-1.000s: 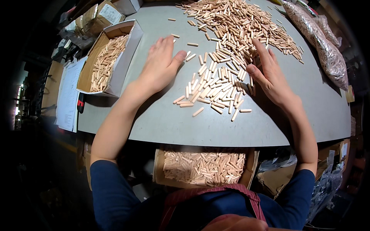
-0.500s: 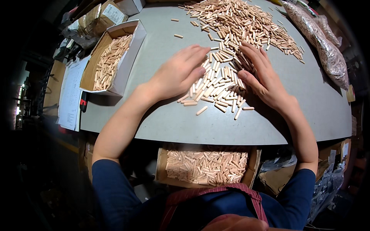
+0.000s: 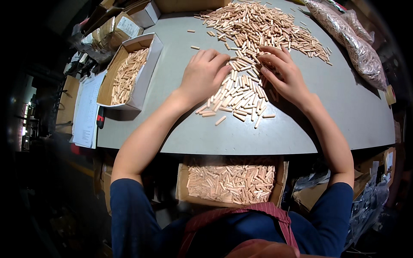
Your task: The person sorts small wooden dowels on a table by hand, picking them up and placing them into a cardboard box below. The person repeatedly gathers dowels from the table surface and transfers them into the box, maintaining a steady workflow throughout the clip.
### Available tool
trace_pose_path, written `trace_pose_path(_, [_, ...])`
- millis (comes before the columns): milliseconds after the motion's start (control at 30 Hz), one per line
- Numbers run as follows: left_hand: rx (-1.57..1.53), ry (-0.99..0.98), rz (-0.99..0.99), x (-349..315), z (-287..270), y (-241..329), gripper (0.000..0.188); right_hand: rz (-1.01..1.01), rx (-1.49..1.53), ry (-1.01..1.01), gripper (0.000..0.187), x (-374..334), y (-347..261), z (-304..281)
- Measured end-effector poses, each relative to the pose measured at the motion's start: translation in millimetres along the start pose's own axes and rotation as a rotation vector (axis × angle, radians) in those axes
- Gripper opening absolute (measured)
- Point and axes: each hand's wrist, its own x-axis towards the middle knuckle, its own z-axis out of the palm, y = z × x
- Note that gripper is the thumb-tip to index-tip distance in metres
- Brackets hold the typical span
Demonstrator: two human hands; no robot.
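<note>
Small wooden dowels [image 3: 238,96] lie spread on the grey table in front of me, joined to a larger heap of dowels [image 3: 258,26] farther back. My left hand [image 3: 203,74] rests at the left edge of the spread, fingers bent and thumb a little apart, its tips at the dowels. Opposite it, my right hand [image 3: 286,77] curves over the right side with its fingers apart, touching dowels near the neck of the heap. Neither hand visibly grips a dowel, though some fingertips are partly hidden.
A white cardboard box [image 3: 146,71] of dowels stands at left, beside papers [image 3: 88,112]. Below the table's near edge [image 3: 241,153] sits an open carton [image 3: 183,189] full of dowels. A clear plastic bag [image 3: 350,43] of dowels and a tape roll [image 3: 390,95] lie at right.
The right hand has moved leftward, its fingers bending more over the dowels. My left hand has curled its fingers somewhat. The whole view has shifted slightly.
</note>
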Motion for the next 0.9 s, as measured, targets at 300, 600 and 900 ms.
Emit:
trace_pose_path(300, [-0.403, 0.026, -0.313, 3, -13, -4, 0.017, 0.024, -0.002, 0.051, 0.035, -2, 18, -7])
trace_pose_path(600, [0.508, 0.661, -0.088, 14, -120, -61, 0.011, 0.064, -0.050, 0.048, 0.043, -5, 29, -14])
trace_pose_path(900, [0.215, 0.216, -0.051, 3, -63, -31, 0.019, 0.005, -0.049, 0.009, 0.032, 0, 15, -17])
